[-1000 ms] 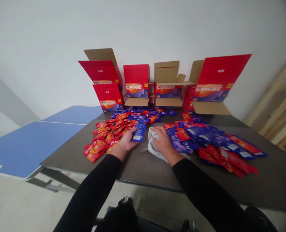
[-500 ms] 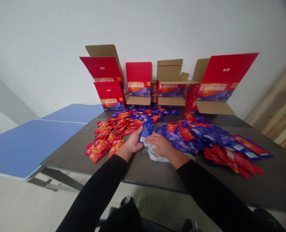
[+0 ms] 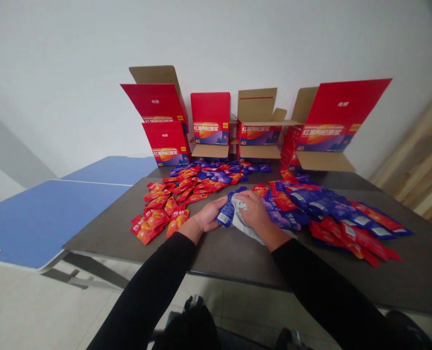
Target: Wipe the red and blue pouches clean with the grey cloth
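Note:
Between my hands, above the table's near middle, is a purple-blue pouch [image 3: 226,214] with white print and a barcode. My left hand [image 3: 210,215] grips its left edge. A crumpled white cloth [image 3: 245,227] is bunched in my right hand [image 3: 252,210], pressed against the pouch's upper right side, and part of it trails toward the tabletop. To the left lie loose red pouches [image 3: 157,218] with orange fruit prints. Right of my right hand, purple-blue pouches [image 3: 318,201] lie heaped with red pouches [image 3: 354,238] in front.
Along the back of the dark table [image 3: 117,233] stand open red cartons: a left carton [image 3: 166,143], two middle cartons [image 3: 210,121] [image 3: 257,133] and a right carton [image 3: 325,131] with wide flaps. A blue table [image 3: 29,218] adjoins at left; a white wall rises behind.
The pouch has tilted and moved slightly right and lower with my left hand. My right hand has shifted right and up, bringing the cloth against the pouch's upper side.

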A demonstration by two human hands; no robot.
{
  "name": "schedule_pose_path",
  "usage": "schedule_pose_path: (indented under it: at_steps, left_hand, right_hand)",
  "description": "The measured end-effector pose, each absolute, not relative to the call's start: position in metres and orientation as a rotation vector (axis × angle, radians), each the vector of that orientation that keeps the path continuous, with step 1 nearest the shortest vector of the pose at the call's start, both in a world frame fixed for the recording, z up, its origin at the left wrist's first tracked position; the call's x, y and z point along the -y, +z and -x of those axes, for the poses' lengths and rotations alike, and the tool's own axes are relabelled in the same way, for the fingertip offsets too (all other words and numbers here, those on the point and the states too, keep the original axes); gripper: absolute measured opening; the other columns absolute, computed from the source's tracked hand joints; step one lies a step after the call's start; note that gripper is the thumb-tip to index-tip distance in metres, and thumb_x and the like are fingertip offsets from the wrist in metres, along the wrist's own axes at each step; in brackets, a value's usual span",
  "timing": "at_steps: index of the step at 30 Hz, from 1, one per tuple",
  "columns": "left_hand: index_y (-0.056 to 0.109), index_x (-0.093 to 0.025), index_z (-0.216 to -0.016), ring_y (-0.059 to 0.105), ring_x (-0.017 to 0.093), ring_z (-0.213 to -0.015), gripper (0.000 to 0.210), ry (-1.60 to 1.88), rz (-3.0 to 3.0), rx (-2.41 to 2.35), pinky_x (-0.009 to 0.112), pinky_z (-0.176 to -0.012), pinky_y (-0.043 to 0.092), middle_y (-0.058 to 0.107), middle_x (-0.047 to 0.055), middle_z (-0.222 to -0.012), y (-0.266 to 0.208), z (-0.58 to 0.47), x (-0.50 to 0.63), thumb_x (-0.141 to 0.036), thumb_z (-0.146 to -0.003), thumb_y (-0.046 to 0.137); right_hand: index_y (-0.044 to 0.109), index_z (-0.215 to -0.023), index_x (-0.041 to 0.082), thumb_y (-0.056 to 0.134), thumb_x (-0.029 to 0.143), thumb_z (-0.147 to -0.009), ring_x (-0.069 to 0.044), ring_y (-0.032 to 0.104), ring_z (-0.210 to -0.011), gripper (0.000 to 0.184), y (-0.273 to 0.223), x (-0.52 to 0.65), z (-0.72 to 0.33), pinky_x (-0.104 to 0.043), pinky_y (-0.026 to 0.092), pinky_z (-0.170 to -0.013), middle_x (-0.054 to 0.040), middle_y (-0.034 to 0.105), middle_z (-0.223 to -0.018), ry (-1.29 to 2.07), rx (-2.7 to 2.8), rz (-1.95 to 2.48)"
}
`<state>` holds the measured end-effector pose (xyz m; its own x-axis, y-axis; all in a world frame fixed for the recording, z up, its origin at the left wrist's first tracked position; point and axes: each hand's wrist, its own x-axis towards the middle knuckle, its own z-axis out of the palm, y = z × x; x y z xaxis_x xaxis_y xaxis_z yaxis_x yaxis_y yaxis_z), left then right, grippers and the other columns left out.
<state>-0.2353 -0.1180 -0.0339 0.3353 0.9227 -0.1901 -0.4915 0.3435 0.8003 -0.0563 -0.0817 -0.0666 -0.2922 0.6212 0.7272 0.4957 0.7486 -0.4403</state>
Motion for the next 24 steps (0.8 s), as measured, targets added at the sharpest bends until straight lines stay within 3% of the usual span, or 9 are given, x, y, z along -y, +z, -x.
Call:
schedule_pose_path:
  at_steps: [9, 15, 19, 24]
  left_hand:
    - [0.062, -0.015, -0.121, 0.074, 0.025, -0.078, 0.030, 0.895, -0.778, -0.747, 0.035, -0.063, 0.060, 0.073, 0.014, -0.099, -0.036, 0.245, 0.116, -0.034, -0.097, 0.060]
    - [0.059, -0.012, -0.131, 0.075, 0.029, -0.088, 0.041, 0.840, -0.751, -0.707, 0.035, -0.066, 0.059, 0.072, 0.020, -0.107, -0.035, 0.248, 0.114, -0.038, -0.099, 0.055]
    - [0.063, -0.008, -0.126, 0.073, 0.026, -0.088, 0.048, 0.897, -0.596, -0.647, 0.034, -0.068, 0.058, 0.072, 0.021, -0.107, -0.035, 0.251, 0.109, -0.046, -0.101, 0.048]
    - [0.068, -0.012, -0.103, 0.068, 0.020, -0.067, 0.041, 1.019, -0.469, -0.588, 0.030, -0.059, 0.053, 0.072, 0.010, -0.084, -0.036, 0.251, 0.104, -0.049, -0.098, 0.052]
  right_hand:
    - [0.072, -0.112, 0.023, 0.053, 0.007, -0.075, -0.028, 0.059, -0.111, 0.044, -0.066, 0.073, 0.049, -0.049, 0.049, -0.106, -0.0089, 0.065, -0.111, 0.115, 1.801, 0.959]
    - [0.072, -0.109, 0.020, 0.052, 0.007, -0.076, -0.028, 0.060, -0.109, 0.041, -0.063, 0.071, 0.045, -0.049, 0.050, -0.105, -0.0108, 0.064, -0.109, 0.132, 1.680, 1.048]
    - [0.070, -0.114, 0.018, 0.052, 0.006, -0.076, -0.028, 0.059, -0.110, 0.044, -0.060, 0.078, 0.046, -0.047, 0.051, -0.105, -0.0118, 0.060, -0.113, 0.134, 1.632, 1.010]
    - [0.065, -0.124, 0.023, 0.054, 0.004, -0.075, -0.026, 0.060, -0.115, 0.054, -0.061, 0.094, 0.056, -0.045, 0.054, -0.103, -0.0093, 0.059, -0.121, 0.148, 1.925, 0.594]
